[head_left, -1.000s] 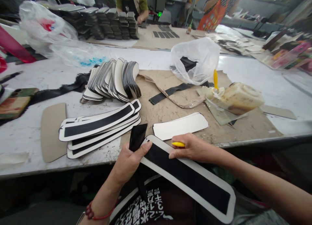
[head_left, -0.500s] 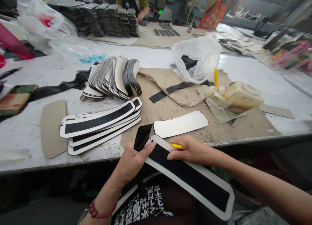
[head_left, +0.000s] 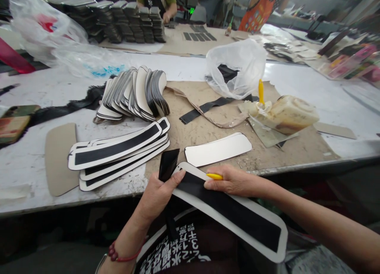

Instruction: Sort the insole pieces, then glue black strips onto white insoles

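A long white curved panel (head_left: 282,245) with a black strip (head_left: 237,208) on its face slants across my lap. My left hand (head_left: 160,191) clamps its upper end, thumb on top. Behind that thumb a loose glossy black strip (head_left: 168,163) sticks up, also in my left hand. My right hand (head_left: 228,181) is closed at the panel's upper edge, thumb on the black strip. Between its fingers shows the yellow end (head_left: 214,176) of a tool; the rest is hidden. Just beyond lie a few blank white panels (head_left: 218,149).
Panels with black strips (head_left: 118,147) are stacked at left, beside a beige piece (head_left: 61,159). Behind them stands a bundle of panels (head_left: 133,94). A stained plastic container (head_left: 293,113) with a yellow handle, and a plastic bag (head_left: 237,68), sit at right. A co-worker (head_left: 157,4) is across the table.
The view has shifted slightly, so the table things sit a little further left. The loose black strip by my left hand stands straighter. Both hands keep their hold.
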A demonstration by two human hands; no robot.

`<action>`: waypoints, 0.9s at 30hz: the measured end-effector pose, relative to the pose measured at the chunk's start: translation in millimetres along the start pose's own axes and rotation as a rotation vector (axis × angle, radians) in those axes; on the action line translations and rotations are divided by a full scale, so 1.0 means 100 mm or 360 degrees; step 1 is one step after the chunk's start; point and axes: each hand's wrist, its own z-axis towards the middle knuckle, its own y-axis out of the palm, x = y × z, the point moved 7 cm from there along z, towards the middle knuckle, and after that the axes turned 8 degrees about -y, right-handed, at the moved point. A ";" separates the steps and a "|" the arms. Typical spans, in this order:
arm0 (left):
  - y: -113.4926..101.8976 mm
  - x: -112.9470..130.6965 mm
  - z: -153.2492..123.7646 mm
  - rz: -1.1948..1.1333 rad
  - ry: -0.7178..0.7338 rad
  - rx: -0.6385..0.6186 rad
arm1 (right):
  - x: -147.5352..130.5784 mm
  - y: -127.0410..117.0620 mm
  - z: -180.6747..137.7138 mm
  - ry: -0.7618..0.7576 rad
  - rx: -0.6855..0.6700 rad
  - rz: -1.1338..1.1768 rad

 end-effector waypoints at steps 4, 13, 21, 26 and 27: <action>-0.08 -0.06 0.04 -0.0101 -0.0071 0.0122 | 0.08 -0.04 -0.06 0.0124 0.0034 0.0081; -0.03 0.05 0.07 -0.0444 -0.0211 0.0147 | 0.02 -0.07 -0.03 -0.0027 -0.0074 0.0201; -0.13 0.04 0.09 -0.0484 -0.0191 0.0322 | 0.06 -0.23 -0.07 0.0163 -0.0095 0.0044; -0.19 0.07 0.09 -0.0519 -0.0165 0.0340 | 0.09 -0.28 -0.11 0.0124 -0.0107 0.0100; -0.20 0.07 0.09 -0.0544 -0.0180 0.0331 | 0.08 -0.27 -0.10 0.0083 -0.0128 0.0127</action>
